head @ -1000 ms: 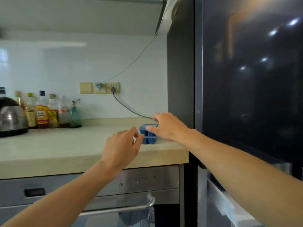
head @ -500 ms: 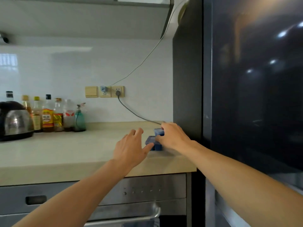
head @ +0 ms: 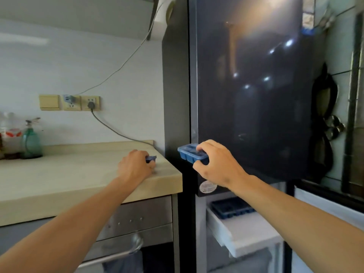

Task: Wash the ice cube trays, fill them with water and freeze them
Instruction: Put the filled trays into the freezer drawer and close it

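Ice cube tray (head: 151,159), small and blue, showing at the right end of the beige desk (head: 59,178), well right of a green spray bottle (head: 31,140) standing against the wall and of a wall socket (head: 91,103) carrying a dark plug. Being covered by the left hand (head: 135,168), knuckles up, fingers curling round the tray and leaving only its far corner showing; no telling whether resting on the surface or lifted just off it. Running below the desk edge, a steel oven front (head: 137,217). Further right, hovering level before the dark glossy fridge door (head: 252,95), a second tray (head: 190,153), being pinched in the air by the right hand (head: 216,164), fingers lying on top, thumb pressing underneath. Lower right, lying in an open white freezer drawer (head: 246,237), a third tray (head: 232,210), darker blue, touching neither hand.
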